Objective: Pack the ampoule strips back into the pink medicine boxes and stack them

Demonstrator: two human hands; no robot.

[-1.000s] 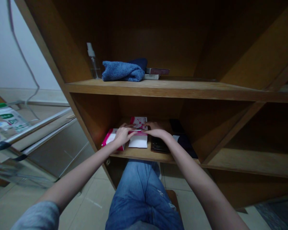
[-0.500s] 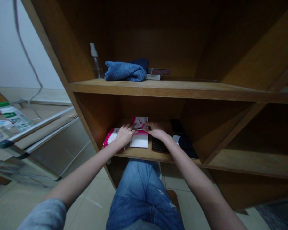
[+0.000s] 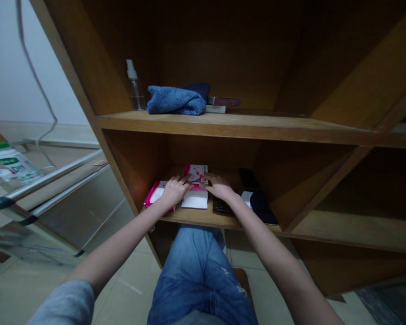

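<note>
A pink-and-white printed box lies on the lower shelf, with a pink-and-white piece directly in front of it. I cannot tell whether the two are joined. My left hand reaches in from the left, fingers stretched out, their tips at the left edge where the two pieces meet. From the other side my right hand touches the right edge, fingers extended and thumb apart. Both hands are open. Beneath and beside my left hand lies another pink-and-white box, partly covered by it.
A dark brown wallet-like item lies by my right wrist, with a dark flat item and a black flat object further right. The upper shelf holds a spray bottle, a blue towel and small boxes.
Both hands stay at the edges of the pink-and-white box with hardly any movement. The whole view has shifted very slightly.
</note>
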